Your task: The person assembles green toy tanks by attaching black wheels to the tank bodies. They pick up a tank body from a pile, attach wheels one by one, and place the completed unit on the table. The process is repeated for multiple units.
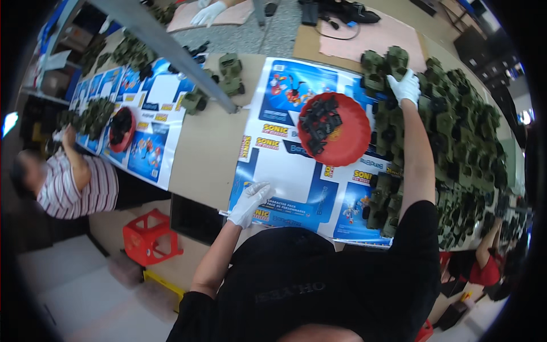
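My left hand [252,202], in a white glove, rests at the near left of a printed blue-and-white sheet [285,174]. Its fingers are loosely stretched out, with nothing visible in them. On the far right, my right hand [405,88], also gloved, reaches out with thumb and fingers apart. It is at the edge of several olive-green toy vehicles [397,58], seemingly touching one; the exact contact is hidden. Between my hands, a red scalloped bowl [356,137] stands on the sheet. Black plastic parts [321,122] lie heaped in it beside a few small yellowish pieces.
Rows of green toy vehicles [456,131] crowd the table's right side. A metal post [171,51] slants down at the left. Beyond it a person in a striped shirt [80,182] sits by another red bowl [122,130]. A red stool [151,236] stands below the table.
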A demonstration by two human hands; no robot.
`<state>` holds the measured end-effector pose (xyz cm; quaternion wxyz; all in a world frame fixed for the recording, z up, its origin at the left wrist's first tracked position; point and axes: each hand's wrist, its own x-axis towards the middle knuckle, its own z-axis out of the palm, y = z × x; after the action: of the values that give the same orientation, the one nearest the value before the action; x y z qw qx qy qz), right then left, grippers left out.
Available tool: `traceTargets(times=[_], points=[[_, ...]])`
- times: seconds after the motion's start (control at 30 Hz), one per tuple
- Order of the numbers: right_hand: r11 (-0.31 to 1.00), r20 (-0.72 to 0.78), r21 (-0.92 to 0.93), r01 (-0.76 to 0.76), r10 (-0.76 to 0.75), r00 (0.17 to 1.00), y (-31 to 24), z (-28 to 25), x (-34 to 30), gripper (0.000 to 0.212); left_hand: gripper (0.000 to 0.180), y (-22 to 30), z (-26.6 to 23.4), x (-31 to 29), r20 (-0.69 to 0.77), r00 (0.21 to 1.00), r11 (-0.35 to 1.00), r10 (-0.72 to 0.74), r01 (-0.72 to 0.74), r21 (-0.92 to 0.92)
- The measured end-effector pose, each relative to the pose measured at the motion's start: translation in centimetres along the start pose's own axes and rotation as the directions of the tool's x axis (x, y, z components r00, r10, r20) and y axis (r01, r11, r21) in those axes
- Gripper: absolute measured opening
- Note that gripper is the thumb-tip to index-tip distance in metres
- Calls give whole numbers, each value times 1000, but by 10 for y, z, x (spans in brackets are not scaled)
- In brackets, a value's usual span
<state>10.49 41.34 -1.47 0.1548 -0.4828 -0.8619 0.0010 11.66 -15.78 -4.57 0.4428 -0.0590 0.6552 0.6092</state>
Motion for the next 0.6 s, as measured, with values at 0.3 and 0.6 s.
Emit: traceTargets(times=[0.3, 0.6], points=[[960, -76, -68, 273, -278, 957, -18, -20, -77, 53, 56, 79, -159, 101, -295, 627, 470, 721, -130, 873], [909, 300, 410, 79, -217, 929, -38, -27, -290, 37, 89, 197, -247, 259, 68, 788, 89, 611, -154, 984]])
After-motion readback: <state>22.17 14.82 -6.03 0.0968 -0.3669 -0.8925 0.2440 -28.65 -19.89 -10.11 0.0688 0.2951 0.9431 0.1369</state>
